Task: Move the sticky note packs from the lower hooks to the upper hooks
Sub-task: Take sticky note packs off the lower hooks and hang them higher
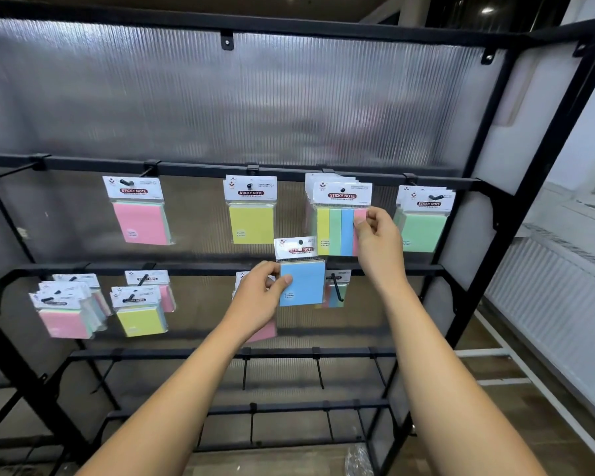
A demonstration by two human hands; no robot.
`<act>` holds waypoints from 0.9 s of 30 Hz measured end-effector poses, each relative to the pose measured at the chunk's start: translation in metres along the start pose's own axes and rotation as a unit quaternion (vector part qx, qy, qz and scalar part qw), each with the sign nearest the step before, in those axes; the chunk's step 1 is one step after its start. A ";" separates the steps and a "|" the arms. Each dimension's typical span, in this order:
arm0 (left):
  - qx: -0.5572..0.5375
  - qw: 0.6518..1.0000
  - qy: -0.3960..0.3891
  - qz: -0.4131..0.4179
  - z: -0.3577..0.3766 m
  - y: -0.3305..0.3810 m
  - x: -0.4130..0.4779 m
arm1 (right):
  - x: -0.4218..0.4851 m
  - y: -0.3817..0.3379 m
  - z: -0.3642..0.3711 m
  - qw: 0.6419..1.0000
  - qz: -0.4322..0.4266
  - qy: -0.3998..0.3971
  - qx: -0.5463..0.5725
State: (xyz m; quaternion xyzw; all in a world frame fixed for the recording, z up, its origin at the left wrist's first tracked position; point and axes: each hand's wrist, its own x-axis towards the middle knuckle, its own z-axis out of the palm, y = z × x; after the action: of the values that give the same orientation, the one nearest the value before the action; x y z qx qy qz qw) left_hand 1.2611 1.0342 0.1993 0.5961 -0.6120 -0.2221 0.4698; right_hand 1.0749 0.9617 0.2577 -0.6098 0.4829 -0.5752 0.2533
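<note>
At the black rack (543,139), mid-transfer. Left hand (256,298) pinches the blue pack (303,280) by its left edge, thumb on the front. The pack is held free between the lower rail (193,269) and the upper rail (200,166), on no hook.

Right hand (378,237) pinches the right edge of the striped pack (337,225), which sits up at the upper rail (whether its header is fully home on a hook, cannot tell). Other lower packs (140,309) hang on the lower hooks to the left.

Judged step: striped pack at its upper place, blue one lifted clear and due to go up. The next move likely calls for lining the header hole (300,241) of the blue pack with a hook tip, perhaps the hook bearing the yellow pack (251,225). Then a push back along the hook.
</note>
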 end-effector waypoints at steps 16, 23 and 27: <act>0.002 1.000 0.008 -0.004 0.001 0.000 0.000 | 0.008 0.005 0.001 1.000 0.013 -0.007 -0.010; 0.007 1.000 0.008 -0.003 0.002 0.000 0.000 | 0.005 0.002 -0.003 1.000 -0.004 0.000 0.006; 0.005 1.000 0.010 0.008 0.002 0.001 0.000 | 0.006 0.006 -0.005 1.000 0.000 0.004 0.007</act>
State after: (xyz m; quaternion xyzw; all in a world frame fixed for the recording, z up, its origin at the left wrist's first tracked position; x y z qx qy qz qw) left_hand 1.2589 1.0336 0.1992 0.5959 -0.6132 -0.2089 0.4747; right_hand 1.0680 0.9551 0.2567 -0.6059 0.4796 -0.5811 0.2554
